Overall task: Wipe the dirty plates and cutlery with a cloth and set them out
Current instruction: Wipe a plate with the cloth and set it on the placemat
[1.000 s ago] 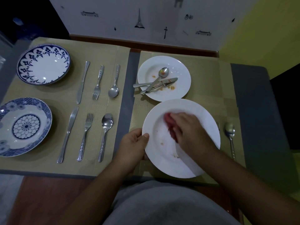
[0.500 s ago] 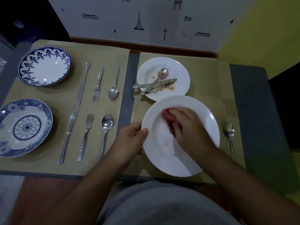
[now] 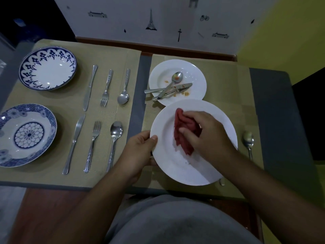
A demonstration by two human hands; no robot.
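1. Two white plates: the far plate (image 3: pixel 195 74), on the desk (image 3: pixel 274 120), holds dirty cutlery (image 3: pixel 170 87).
2. Left grip (image 3: pixel 139 152) clasps the near plate (image 3: pixel 175 171) by its rim.
3. Right grip (image 3: pixel 207 136) clutches a red cloth (image 3: pixel 181 131) inside it.

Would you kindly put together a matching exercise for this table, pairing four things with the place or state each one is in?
Things
1. red cloth
2. small white plate
3. large white plate
4. lone spoon

Places or states
A. lies on the mat, to the right of the large white plate
B. gripped at its left rim by the left hand
C. carries dirty cutlery and food specks
D. held in the right hand

Pairs: 1-D, 2-C, 3-B, 4-A
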